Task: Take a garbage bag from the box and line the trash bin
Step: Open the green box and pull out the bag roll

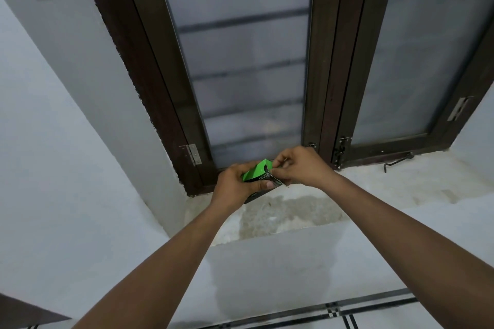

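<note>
A small green and black garbage bag box is held above the window sill in front of me. My left hand grips the box around its body, thumb across the front. My right hand pinches at the box's open end flap with curled fingers. Whether a bag shows at the opening I cannot tell. The trash bin is not in view.
The stained white window sill runs under a dark brown framed window with frosted panes. A black metal stay hook lies on the sill at the right. White walls close in on the left.
</note>
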`<action>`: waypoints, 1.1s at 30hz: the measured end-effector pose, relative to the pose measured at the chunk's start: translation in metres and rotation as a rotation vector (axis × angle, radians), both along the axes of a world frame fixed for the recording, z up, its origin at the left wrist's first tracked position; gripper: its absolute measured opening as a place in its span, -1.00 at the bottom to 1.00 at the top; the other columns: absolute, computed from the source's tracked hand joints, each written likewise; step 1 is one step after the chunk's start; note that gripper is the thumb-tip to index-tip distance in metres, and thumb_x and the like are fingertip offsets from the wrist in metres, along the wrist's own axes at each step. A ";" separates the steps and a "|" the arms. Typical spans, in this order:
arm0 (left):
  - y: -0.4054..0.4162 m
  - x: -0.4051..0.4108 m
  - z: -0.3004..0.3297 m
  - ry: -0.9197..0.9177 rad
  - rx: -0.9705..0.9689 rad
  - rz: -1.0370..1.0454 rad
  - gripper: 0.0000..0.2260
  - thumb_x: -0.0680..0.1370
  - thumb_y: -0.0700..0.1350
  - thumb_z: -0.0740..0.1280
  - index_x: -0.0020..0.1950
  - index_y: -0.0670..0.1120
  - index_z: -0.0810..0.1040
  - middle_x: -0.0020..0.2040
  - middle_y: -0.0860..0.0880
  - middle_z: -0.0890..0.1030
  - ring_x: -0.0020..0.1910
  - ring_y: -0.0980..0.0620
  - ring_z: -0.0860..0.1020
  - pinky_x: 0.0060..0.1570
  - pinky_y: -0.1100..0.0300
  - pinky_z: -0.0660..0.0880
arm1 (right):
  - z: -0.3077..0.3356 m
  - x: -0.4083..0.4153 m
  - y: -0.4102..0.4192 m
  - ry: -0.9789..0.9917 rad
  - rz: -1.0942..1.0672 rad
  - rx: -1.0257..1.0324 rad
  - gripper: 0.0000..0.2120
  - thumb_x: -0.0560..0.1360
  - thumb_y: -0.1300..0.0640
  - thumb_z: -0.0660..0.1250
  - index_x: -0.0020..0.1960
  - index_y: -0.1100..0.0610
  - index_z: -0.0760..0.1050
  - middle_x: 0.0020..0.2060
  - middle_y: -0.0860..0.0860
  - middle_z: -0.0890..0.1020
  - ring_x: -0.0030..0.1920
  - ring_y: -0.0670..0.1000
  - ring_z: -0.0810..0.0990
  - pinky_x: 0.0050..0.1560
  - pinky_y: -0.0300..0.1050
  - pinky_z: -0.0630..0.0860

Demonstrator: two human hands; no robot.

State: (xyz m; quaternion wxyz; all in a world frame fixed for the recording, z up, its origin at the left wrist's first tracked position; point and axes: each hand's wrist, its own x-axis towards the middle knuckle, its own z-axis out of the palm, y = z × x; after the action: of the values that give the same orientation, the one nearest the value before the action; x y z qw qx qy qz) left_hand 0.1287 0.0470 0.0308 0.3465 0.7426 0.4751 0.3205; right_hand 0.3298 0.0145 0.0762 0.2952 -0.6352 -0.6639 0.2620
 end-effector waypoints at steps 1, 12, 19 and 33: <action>-0.001 0.000 0.002 0.000 0.001 -0.005 -0.43 0.29 0.16 0.63 0.28 0.15 0.67 -0.01 0.19 0.62 -0.02 0.30 0.59 0.00 0.38 0.53 | 0.000 0.000 0.001 0.018 -0.017 -0.003 -0.88 0.41 0.06 0.56 -0.12 0.07 0.66 -0.43 -0.01 0.70 -0.42 -0.07 0.69 -0.32 -0.27 0.59; 0.005 0.000 0.004 0.195 0.137 -0.020 -0.32 0.23 0.56 0.40 0.32 0.42 0.50 0.05 0.16 0.61 0.12 -0.06 0.54 0.12 -0.16 0.54 | -0.007 -0.008 0.009 0.061 -0.234 0.025 -0.85 0.31 0.00 0.51 -0.21 0.06 0.65 -0.37 -0.06 0.68 -0.32 -0.07 0.65 -0.26 -0.14 0.60; 0.000 0.000 0.017 0.327 0.146 -0.052 -0.25 0.35 0.38 0.48 0.49 0.17 0.47 0.06 0.20 0.45 0.10 0.13 0.51 0.19 -0.07 0.52 | -0.026 -0.008 0.001 -0.178 -0.339 0.416 -0.88 0.45 0.11 0.46 -0.18 0.08 0.52 -0.32 -0.07 0.58 -0.28 0.00 0.57 -0.27 -0.19 0.38; 0.001 0.060 0.118 1.334 0.996 -0.339 -0.53 0.48 0.23 0.45 0.33 0.10 0.58 0.19 -0.05 0.59 0.19 -0.11 0.55 0.17 -0.14 0.36 | -0.055 -0.016 -0.006 1.565 -0.483 -0.457 -0.65 0.60 0.00 0.23 0.16 0.22 0.61 0.07 0.23 0.68 0.03 0.22 0.67 -0.04 0.03 0.63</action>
State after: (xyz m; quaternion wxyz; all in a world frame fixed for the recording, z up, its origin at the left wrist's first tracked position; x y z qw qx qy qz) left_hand 0.1888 0.0475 0.1490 -0.3303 0.9031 0.2657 -0.0691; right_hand 0.3142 0.0087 0.0216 0.5817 -0.4393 -0.0452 0.6831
